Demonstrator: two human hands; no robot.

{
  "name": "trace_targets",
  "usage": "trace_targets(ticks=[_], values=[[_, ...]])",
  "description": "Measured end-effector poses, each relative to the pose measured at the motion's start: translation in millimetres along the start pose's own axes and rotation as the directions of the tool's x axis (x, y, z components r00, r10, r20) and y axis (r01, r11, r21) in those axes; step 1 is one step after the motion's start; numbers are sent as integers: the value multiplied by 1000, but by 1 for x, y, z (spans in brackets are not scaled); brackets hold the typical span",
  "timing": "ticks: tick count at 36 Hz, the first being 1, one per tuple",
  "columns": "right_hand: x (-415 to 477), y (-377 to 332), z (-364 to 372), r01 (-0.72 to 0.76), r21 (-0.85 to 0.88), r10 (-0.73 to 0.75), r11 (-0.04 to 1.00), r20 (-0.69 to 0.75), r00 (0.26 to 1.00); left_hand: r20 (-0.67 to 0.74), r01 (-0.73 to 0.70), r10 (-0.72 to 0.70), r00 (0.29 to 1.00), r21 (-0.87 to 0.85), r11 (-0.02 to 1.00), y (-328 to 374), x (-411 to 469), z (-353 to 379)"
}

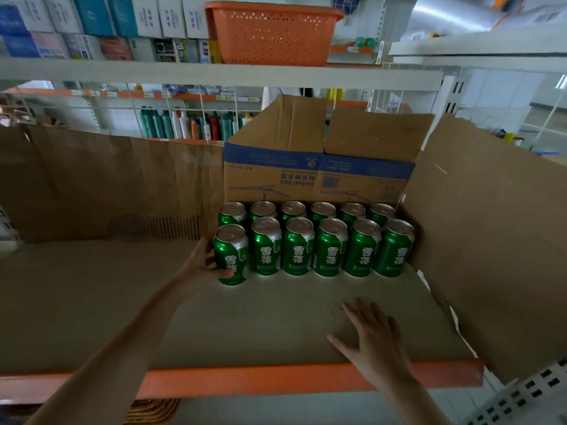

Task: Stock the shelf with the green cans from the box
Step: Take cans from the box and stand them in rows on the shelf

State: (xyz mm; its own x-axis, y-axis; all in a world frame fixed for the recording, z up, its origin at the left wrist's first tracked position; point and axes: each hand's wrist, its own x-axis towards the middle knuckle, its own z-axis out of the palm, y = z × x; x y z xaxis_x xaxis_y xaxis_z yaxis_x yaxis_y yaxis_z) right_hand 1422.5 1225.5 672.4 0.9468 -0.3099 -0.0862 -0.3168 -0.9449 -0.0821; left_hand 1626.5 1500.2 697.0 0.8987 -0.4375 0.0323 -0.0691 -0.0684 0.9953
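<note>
Back-row green cans point(293, 210) stand half hidden behind the front six on the shelf point(276, 380), before an open box point(319, 176). Left hand point(204, 265) grasps the end can point(230, 256); right hand point(371, 338) lies flat, released.

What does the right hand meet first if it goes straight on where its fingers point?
Likely the front-row green can, fourth from left. The right hand lies flat on the cardboard-lined shelf, only bare cardboard between; exact can uncertain.
</note>
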Motion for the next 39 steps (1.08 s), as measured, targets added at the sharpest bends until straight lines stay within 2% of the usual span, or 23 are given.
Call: trace_targets(ticks=[23, 25, 32, 35, 37, 39], values=[[-2, -2, -2, -10, 15, 10, 1000, -3, 1000, -74, 14, -8, 997, 91, 996, -3, 12, -4], [-2, -1, 0, 1, 29, 1, 1000, -42, 999, -97, -1, 11, 995, 100, 995, -5, 11, -2], [-3, -2, -1, 7, 22, -6, 1000, -37, 999, -236, 17, 6, 972, 94, 995, -10, 10, 8], [-4, -3, -3, 3, 21, -3, 1000, -31, 1000, -268, 25, 51, 962, 272, 962, -13, -2, 13], [-4, -3, -4, 0, 18, 0, 1000, -19, 1000, -284, 98, 42, 958, 462, 881, -18, -12, 15], [-4, -3, -5, 0, 16, 0, 1000, -5, 1000, -307, 186, 3, 952, 583, 791, -24, -21, 19]])
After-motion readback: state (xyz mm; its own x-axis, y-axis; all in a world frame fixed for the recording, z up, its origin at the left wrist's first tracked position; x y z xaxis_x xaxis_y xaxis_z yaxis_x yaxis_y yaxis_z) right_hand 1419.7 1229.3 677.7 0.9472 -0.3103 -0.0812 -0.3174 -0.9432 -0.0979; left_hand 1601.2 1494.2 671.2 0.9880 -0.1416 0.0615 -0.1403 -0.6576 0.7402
